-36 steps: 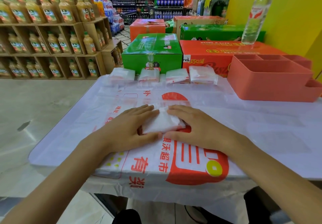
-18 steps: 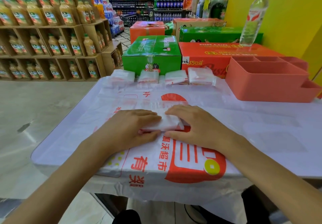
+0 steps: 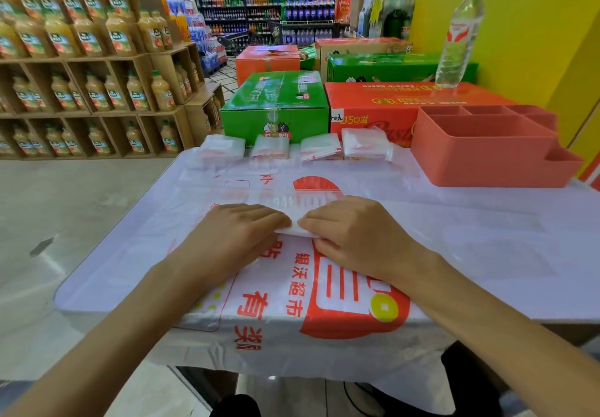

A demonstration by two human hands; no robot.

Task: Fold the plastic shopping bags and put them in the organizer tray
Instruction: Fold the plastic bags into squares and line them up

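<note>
Both hands have closed in until their fingertips nearly meet, hiding most of the small folded white plastic bag (image 3: pixel 293 230) that showed between them before. The left hand (image 3: pixel 238 233) and right hand (image 3: pixel 352 234) lie flat, fingers straight and together, pressing it onto a large printed bag (image 3: pixel 324 290) spread over the surface (image 3: pixel 503 254). Four folded bags (image 3: pixel 319 147) line the far edge beside the coral plastic organizer tray (image 3: pixel 487 163); bare surface lies right.
</note>
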